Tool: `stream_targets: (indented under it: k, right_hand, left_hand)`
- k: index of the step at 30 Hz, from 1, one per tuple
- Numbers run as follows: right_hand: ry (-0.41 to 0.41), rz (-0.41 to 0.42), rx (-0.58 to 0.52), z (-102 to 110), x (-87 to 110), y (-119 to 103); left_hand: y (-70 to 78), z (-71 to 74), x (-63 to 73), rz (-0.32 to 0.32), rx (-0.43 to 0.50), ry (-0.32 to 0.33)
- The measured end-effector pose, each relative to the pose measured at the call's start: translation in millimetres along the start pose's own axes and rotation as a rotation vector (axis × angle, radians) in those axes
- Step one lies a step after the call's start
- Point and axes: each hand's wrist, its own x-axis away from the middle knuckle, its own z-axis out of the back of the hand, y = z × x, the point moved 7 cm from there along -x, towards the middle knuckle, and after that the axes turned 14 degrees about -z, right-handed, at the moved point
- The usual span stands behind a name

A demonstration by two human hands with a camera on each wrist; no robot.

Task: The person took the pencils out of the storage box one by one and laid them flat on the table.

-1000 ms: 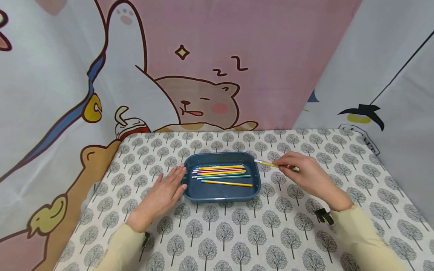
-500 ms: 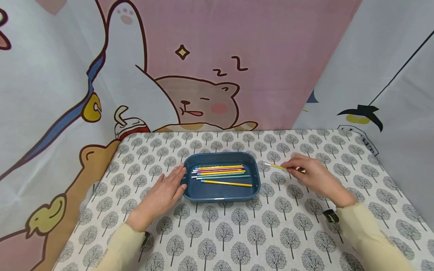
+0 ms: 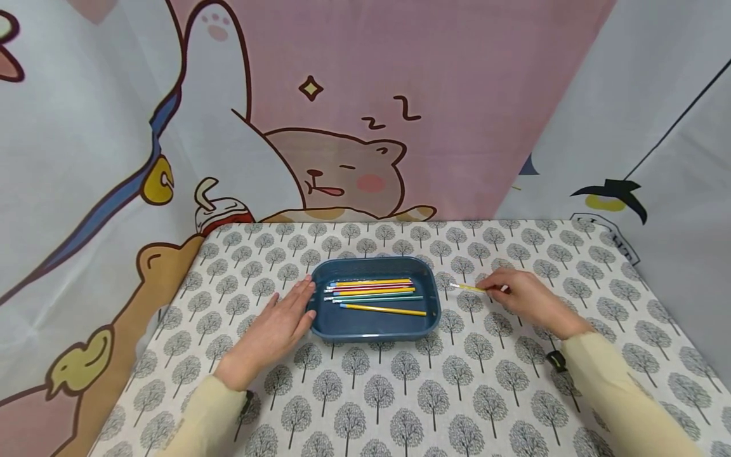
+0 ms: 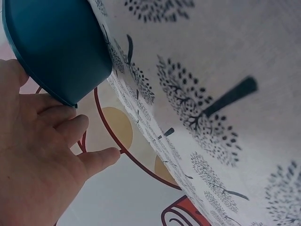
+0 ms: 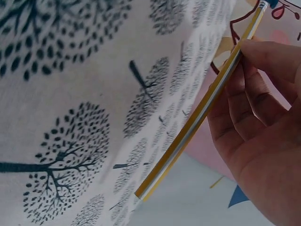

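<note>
Tub [image 3: 365,324]: yellow, red and green pencils [image 3: 374,292] lie inside.
Held pencil [image 3: 468,287]: outside the tub, near its right side.
Right hand [image 3: 528,298]: fingers pinch the held pencil.
Left hand [image 3: 280,317]: fingers straight and loose, touching the tub's left side.

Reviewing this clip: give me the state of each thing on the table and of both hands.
Tray, upright, open-topped.
Pencils inside it, lying lengthwise.
Yellow-and-white pencil, pinched outside the tray.
Left hand, fingers extended, touching the tray.
Right hand, pinching that pencil.
Tablecloth, spread out.
</note>
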Motion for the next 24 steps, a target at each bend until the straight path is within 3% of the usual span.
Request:
stream_targets:
  k: [24]
  right_hand:
    - [-0.114,-0.034,0.103,-21,-15.0,23]
  left_hand:
    - [1.9,-0.9,2.8,-0.012,0.009,-0.001]
